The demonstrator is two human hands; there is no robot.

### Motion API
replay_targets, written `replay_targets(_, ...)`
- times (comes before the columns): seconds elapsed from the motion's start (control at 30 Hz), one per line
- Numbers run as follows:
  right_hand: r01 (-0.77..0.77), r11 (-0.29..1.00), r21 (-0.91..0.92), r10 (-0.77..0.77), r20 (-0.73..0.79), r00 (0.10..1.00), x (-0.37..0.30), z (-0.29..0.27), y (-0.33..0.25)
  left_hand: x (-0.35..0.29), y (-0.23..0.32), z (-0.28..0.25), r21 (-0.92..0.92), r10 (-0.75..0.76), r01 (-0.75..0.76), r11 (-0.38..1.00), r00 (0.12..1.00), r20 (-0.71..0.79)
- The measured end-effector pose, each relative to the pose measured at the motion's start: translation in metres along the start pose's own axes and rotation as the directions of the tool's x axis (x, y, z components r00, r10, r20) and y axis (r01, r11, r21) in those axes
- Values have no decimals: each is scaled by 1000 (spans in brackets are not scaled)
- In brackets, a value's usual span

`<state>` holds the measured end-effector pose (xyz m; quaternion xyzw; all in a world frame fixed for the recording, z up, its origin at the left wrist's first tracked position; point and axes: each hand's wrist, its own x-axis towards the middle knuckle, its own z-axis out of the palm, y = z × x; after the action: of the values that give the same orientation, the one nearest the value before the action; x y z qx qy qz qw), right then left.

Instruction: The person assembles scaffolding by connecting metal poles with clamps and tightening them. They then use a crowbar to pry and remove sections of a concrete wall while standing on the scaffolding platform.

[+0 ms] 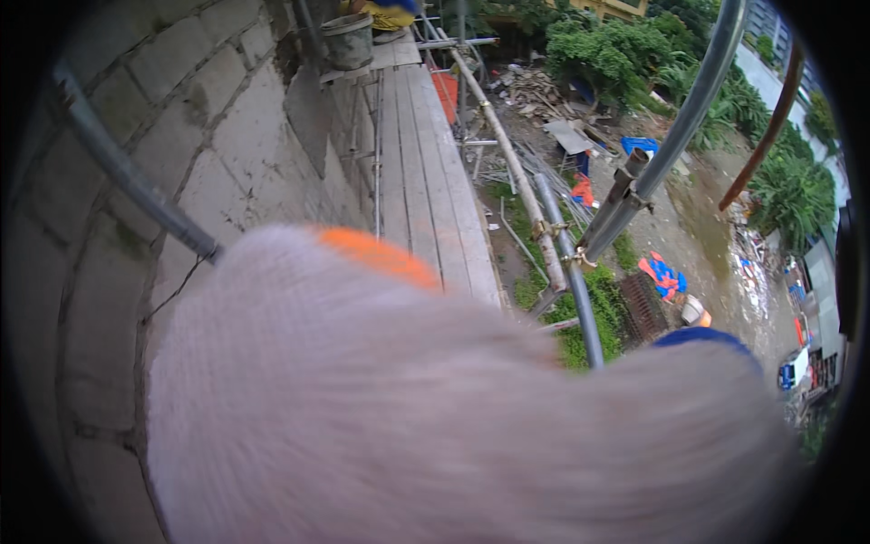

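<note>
Apparently a pale, knit-looking gloved hand [453, 408] fills the foreground from four round to eight o'clock, too blurred to say whether it is left or right, or whether its fingers are spread or closed on anything. Near it, a grey metal pole [131, 175] slants in from ten o'clock, its lower end disappearing at the blurred outline (touching or merely behind, I cannot tell). It looks stiff, fairly heavy and perhaps slippery; a full wrap around its bare middle, clear of the dark strand [185, 281] below, seems the soundest hold.
</note>
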<state>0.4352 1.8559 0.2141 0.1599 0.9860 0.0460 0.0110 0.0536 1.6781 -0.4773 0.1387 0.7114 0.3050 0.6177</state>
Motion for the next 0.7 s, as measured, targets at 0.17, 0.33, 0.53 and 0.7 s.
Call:
replay_targets(0.17,-95,957,273,89,36,995,22,83,118,134,208,85,-545,242,47,837,861,446)
replay_targets(0.33,-477,576,665,601,51,797,4,287,261,199,277,179,-242,366,-327,913,920,140)
replay_targets(0.53,362,-696,620,700,477,532,-2,503,456,269,366,243,-247,81,-62,967,994,67)
replay_targets(0.7,545,-661,516,703,172,690,51,494,695,313,560,321,-334,423,-387,859,905,38)
